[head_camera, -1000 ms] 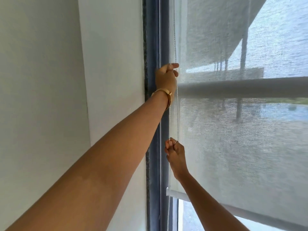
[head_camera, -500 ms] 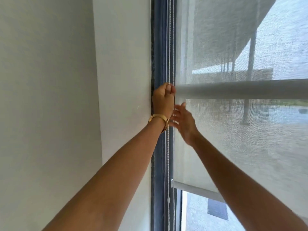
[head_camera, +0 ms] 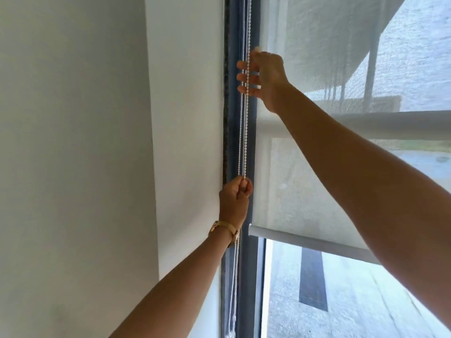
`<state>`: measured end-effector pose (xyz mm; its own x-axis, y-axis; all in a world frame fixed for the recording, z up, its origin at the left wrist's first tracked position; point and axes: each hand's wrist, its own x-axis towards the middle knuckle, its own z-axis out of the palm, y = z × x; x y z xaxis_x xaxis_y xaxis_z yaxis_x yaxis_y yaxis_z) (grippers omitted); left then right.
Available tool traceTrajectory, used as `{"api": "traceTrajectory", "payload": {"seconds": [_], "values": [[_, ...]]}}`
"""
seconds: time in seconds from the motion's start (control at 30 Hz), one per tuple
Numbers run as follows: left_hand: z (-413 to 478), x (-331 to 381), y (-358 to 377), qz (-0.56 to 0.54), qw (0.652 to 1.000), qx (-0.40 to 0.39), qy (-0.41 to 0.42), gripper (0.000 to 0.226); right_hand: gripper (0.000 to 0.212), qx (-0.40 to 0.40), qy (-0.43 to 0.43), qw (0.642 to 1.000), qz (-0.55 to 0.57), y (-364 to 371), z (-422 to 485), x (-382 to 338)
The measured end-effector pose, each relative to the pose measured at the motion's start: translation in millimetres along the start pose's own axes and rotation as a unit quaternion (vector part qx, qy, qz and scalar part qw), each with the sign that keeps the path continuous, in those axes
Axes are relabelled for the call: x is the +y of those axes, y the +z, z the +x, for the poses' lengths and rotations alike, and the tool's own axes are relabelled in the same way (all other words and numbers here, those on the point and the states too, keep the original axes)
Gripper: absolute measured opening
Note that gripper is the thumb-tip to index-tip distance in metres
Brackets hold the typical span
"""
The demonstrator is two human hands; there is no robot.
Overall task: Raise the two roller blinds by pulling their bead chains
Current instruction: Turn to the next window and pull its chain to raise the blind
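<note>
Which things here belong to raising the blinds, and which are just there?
Part of the job:
- bead chain
- left hand, closed on the chain low down
- right hand, fingers spread at the chain higher up
- blind and its bottom bar

Just there:
- wall
- window frame
- bracelet

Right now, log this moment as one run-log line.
left hand: shut on bead chain, low | right hand: open, fingers behind chain, high | blind bottom bar: partly raised
</note>
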<state>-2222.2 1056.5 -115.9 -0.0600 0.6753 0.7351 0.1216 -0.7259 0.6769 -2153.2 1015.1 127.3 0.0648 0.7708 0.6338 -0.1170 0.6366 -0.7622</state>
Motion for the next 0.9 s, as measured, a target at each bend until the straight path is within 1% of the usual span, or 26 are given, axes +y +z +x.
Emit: {"api": "traceTrajectory", "payload": {"seconds": [0.1, 0.2, 0.23, 0.33, 0.4, 0.47, 0.53, 0.6, 0.67, 0.83, 0.9], "values": [[-24, -12, -4, 0.013, 1.0, -0.008, -0.02, 0.033, 0.026, 0.017, 0.011, 1.0, 0.009, 9, -3, 3], [-38, -19, -5, 0.024, 0.999, -0.024, -0.039, 0.034, 0.037, 0.056, -0.041, 0.995, -0.07, 10, -5, 20], [-41, -18, -5, 0.009, 0.998, -0.038, -0.049, 0.035, 0.037, 0.066, -0.066, 0.992, -0.085, 8, -6, 27], [-48, -10, -2, -0.075, 0.987, -0.084, -0.114, 0.032, 0.031, 0.09, -0.12, 0.986, -0.079, 3, -10, 38], [-50, -7, -4, -0.112, 0.977, -0.117, -0.136, 0.031, 0.034, 0.097, -0.142, 0.983, -0.065, 3, -12, 39], [-49, -4, -6, -0.106, 0.974, -0.143, -0.14, 0.032, 0.036, 0.095, -0.152, 0.983, -0.05, 6, -18, 38], [-41, 6, -8, -0.083, 0.974, -0.156, -0.142, 0.04, 0.039, 0.088, -0.149, 0.984, -0.031, 9, -26, 40], [-26, 23, -11, -0.082, 0.975, -0.149, -0.145, 0.048, 0.039, 0.081, -0.147, 0.985, -0.025, 8, -35, 48], [-5, 45, -13, -0.107, 0.976, -0.131, -0.139, 0.053, 0.036, 0.077, -0.145, 0.986, -0.038, 1, -46, 60], [54, 95, -16, -0.151, 0.984, -0.057, -0.08, 0.066, 0.022, 0.086, -0.139, 0.985, -0.061, -22, -70, 100], [72, 112, -15, -0.164, 0.983, -0.048, -0.061, 0.068, 0.021, 0.098, -0.127, 0.985, -0.069, -28, -80, 117]]}}
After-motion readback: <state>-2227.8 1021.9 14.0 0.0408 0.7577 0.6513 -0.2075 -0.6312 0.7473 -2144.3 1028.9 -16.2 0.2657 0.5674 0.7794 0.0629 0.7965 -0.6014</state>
